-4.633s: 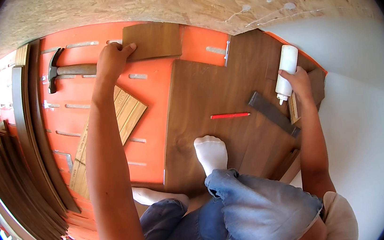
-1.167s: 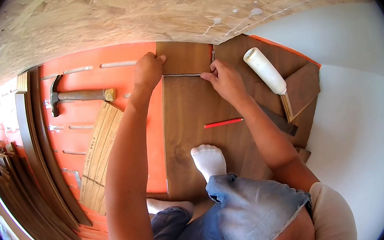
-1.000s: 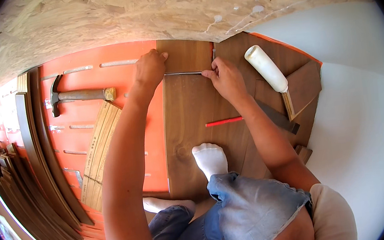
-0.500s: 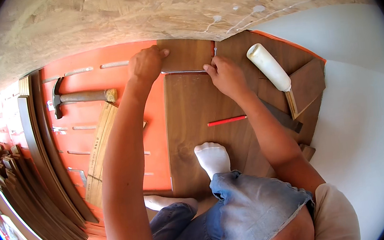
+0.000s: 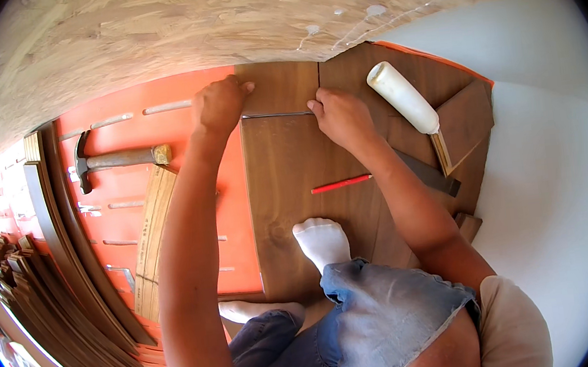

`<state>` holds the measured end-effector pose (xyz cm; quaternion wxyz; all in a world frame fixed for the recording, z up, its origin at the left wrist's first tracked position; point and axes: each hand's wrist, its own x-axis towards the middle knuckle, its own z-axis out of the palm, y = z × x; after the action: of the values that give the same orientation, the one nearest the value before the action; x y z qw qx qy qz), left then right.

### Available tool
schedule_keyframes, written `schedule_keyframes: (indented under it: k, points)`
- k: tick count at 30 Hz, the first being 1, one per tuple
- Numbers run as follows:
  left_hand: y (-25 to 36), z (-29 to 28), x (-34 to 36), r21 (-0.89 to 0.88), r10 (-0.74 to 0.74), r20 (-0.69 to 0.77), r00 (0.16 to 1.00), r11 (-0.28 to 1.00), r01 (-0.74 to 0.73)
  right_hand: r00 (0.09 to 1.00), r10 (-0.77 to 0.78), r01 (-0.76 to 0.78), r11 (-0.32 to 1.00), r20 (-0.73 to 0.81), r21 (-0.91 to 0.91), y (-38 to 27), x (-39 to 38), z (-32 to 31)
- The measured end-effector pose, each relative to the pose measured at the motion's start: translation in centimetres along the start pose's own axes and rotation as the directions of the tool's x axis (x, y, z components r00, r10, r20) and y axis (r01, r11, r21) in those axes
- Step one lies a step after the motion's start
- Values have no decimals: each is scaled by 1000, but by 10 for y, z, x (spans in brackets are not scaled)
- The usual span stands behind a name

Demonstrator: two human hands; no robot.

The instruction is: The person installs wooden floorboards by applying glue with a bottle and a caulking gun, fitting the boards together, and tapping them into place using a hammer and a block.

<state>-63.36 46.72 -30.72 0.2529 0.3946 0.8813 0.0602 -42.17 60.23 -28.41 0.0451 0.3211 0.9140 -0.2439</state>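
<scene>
A short brown wood floorboard [image 5: 279,86] lies against the chipboard surface at the top. My left hand [image 5: 220,105] is closed round its left end, thumb on top. My right hand [image 5: 344,115] is closed at its near right corner, thumb at the seam; its other fingertips are partly hidden. A thin dark line separates this piece from the brown floorboards [image 5: 283,156] nearer me. Another narrow dark joint shows along its right end. A red pencil [image 5: 341,184] rests on the boards below my right hand.
A white bottle [image 5: 402,98] lies on the right boards, beside loose offcuts [image 5: 458,132]. Orange underlay [image 5: 146,222] covers the left floor, with a hammer [image 5: 124,158] and a pale wood strip [image 5: 155,235]. Stacked planks [image 5: 55,312] stand far left; a white wall [image 5: 537,156] bounds the right.
The short floorboard has shifted right and toward me: the orange strip at its right end has narrowed to a dark line, and the near gap has thinned. Both hands stay on it.
</scene>
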Motion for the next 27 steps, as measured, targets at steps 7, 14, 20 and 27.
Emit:
schedule_keyframes:
  k: [7, 14, 20, 27]
  points:
    - [0, -11, -6, -36, 31, 54, 998, 999, -29, 977, 126, -113, 990, 172, -80, -7, 6, -13]
    - [6, -20, -9, -117, -48, 160, 986, 991, 67, 980, 60, -45, 996, 190, -82, 0, 9, -12]
    - [2, -8, -14, -211, -42, 121, 992, 975, 67, 977, -15, 36, 995, 213, -96, 6, 15, -17]
    - [-6, -7, -10, -143, -4, 117, 993, 989, 21, 946, -320, 324, 940, 49, -110, -5, 34, -15]
